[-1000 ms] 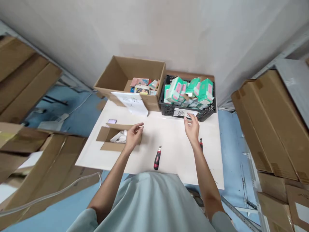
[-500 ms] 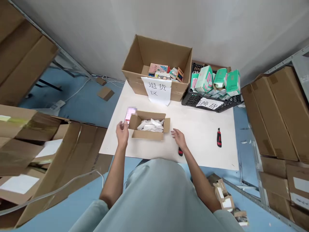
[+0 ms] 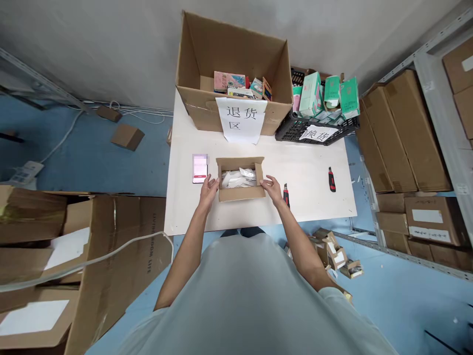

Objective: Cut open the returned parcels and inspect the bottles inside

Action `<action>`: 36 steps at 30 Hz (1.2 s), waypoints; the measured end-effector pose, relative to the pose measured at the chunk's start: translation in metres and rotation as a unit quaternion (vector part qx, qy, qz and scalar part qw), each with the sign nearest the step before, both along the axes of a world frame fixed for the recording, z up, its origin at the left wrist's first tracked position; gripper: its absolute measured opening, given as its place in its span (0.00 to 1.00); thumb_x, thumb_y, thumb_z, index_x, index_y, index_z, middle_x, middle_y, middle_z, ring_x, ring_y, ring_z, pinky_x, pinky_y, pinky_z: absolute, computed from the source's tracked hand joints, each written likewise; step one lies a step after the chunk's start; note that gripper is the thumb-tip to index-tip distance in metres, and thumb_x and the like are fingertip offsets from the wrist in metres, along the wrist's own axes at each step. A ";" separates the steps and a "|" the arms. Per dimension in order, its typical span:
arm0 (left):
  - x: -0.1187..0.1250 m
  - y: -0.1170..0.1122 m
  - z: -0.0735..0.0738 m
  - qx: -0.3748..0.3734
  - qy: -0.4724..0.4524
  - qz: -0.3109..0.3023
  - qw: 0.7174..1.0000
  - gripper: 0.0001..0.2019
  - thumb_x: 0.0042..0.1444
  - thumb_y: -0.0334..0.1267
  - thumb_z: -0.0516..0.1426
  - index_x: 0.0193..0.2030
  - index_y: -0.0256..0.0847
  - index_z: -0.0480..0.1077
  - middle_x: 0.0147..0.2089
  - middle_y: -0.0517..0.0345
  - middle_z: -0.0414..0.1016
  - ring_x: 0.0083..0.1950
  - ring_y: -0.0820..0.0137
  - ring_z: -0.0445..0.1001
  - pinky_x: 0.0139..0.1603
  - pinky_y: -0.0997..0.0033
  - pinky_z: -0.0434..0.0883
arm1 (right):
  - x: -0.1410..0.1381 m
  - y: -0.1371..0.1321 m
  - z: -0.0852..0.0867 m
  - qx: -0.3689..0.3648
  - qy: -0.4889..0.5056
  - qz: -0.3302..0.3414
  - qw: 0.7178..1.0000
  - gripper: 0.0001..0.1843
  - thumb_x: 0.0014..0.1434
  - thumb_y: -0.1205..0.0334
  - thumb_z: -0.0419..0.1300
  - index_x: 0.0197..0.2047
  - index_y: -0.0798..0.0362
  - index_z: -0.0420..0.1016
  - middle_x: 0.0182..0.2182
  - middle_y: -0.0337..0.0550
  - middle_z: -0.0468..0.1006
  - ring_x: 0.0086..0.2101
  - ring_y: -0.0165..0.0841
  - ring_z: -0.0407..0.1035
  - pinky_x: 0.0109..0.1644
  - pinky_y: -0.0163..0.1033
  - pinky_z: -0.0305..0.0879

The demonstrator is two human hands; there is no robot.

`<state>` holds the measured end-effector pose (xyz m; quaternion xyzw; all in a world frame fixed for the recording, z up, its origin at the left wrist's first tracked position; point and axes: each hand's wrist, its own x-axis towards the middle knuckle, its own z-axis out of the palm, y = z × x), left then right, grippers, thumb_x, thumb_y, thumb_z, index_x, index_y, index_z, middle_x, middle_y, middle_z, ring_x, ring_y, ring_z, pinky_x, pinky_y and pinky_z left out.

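A small cardboard box (image 3: 242, 194) sits on the white table with its flaps spread, and crumpled white packing material (image 3: 238, 178) fills its inside. At its left end, my left hand (image 3: 210, 191) grips the edge with thumb and fingers. My right hand (image 3: 272, 190) pinches the flap at the box's right end. A phone (image 3: 200, 168) with a lit screen lies just beyond my left hand. Beside my right hand rests a red and black utility knife (image 3: 286, 194), partly hidden by the wrist.
A large open carton (image 3: 199, 111) with a paper sign stands at the back, holding several small boxes. Next to it is a black crate (image 3: 295, 129) of green boxes. Another utility knife (image 3: 331, 180) lies on the table (image 3: 314, 162) at right. Stacked cartons (image 3: 125, 246) flank the left side.
Both hands have closed in on the small box from its two sides and now hold it. The box has turned slightly and sits farther from the phone. My view has shifted.
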<state>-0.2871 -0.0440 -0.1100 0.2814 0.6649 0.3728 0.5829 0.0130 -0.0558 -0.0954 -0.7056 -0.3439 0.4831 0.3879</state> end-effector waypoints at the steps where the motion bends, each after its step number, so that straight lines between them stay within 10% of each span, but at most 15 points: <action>1: 0.000 0.001 0.000 0.001 -0.002 -0.004 1.000 0.39 0.70 0.53 0.66 0.83 0.42 0.64 0.77 0.35 0.74 0.78 0.54 0.74 0.75 0.53 0.75 | -0.002 0.000 0.000 -0.005 -0.017 0.008 1.000 0.33 0.54 0.38 0.79 0.54 0.51 0.83 0.50 0.54 0.90 0.51 0.44 0.84 0.60 0.50 0.81; 7: -0.004 -0.012 0.006 0.026 0.026 -0.030 0.999 0.34 0.68 0.58 0.66 0.73 0.38 0.76 0.58 0.40 0.87 0.60 0.55 0.85 0.64 0.54 0.82 | -0.001 -0.035 0.008 -0.015 -0.094 0.031 0.995 0.22 0.65 0.42 0.73 0.53 0.49 0.85 0.44 0.46 0.91 0.48 0.42 0.86 0.61 0.50 0.81; 20: 0.052 -0.063 0.048 0.095 0.047 -0.221 0.969 0.32 0.71 0.58 0.65 0.71 0.38 0.78 0.72 0.38 0.80 0.72 0.51 0.80 0.72 0.54 0.78 | 0.036 -0.165 0.041 0.016 -0.115 -0.087 0.989 0.33 0.64 0.29 0.67 0.53 0.51 0.84 0.53 0.57 0.90 0.49 0.47 0.86 0.58 0.52 0.83; 28: 0.203 -0.072 0.083 0.164 0.010 -0.393 0.905 0.30 0.74 0.57 0.63 0.73 0.40 0.78 0.74 0.40 0.79 0.73 0.51 0.79 0.73 0.55 0.77 | 0.127 -0.277 0.092 0.064 -0.175 -0.263 0.947 0.37 0.65 0.24 0.65 0.53 0.52 0.86 0.55 0.58 0.90 0.48 0.50 0.86 0.56 0.55 0.85; 36: 0.391 -0.151 0.081 0.197 -0.029 -0.573 0.795 0.30 0.72 0.56 0.65 0.72 0.40 0.79 0.72 0.37 0.78 0.64 0.53 0.85 0.69 0.54 0.80 | 0.215 -0.428 0.079 0.024 -0.189 -0.456 0.870 0.42 0.64 0.22 0.64 0.55 0.54 0.86 0.53 0.62 0.90 0.48 0.52 0.87 0.55 0.55 0.83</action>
